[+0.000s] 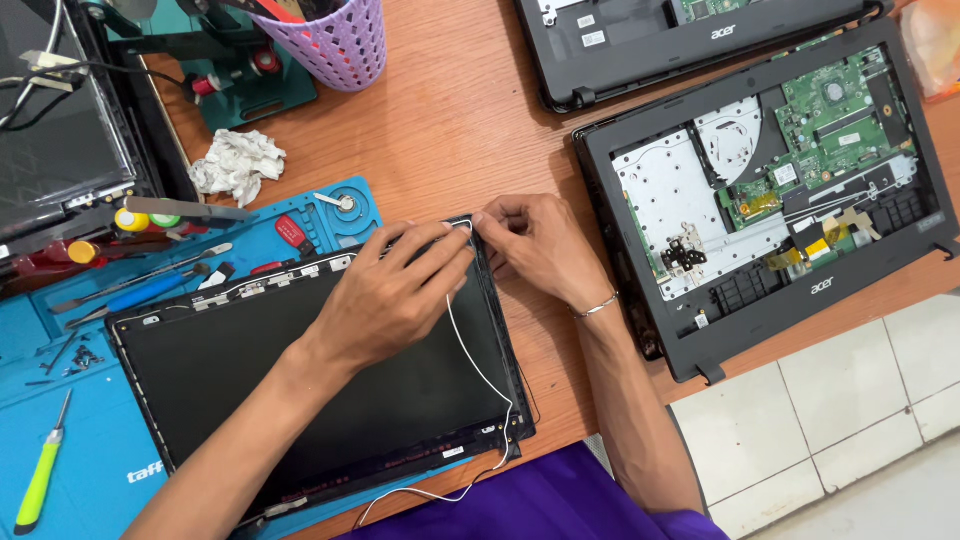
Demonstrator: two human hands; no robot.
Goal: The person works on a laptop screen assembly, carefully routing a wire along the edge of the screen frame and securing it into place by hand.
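At the left edge of the desk lies a screwdriver with a lime-green handle [38, 482] on a blue rubber work mat [90, 450]. Farther back on the mat are several small hand tools [150, 285], and beyond the mat a crumpled white cloth [236, 163] rests on the brown wooden desk [470, 120], near a lilac plastic basket [340, 40].

The flat black laptop screen panel [320, 400] lies face-up, partly on the mat, at the front edge of the desk. Its glass is dark and matte, and its thin black frame is turned a little, so the far right corner points toward the middle of the desk. Small metal brackets run along the far side. A thin white cable [478, 365] comes from that far right corner, goes down the right side of the panel, and ends in a loose loop past the near right corner.

The left hand [395, 295] lies flat on the upper part of the panel, its fingers close together and pressing the cable at the corner. The right hand [535, 245] touches the same corner from the other side, with narrow fingers pinching the cable end.

At the right edge lies an opened black laptop base with green circuit boards [770, 190].
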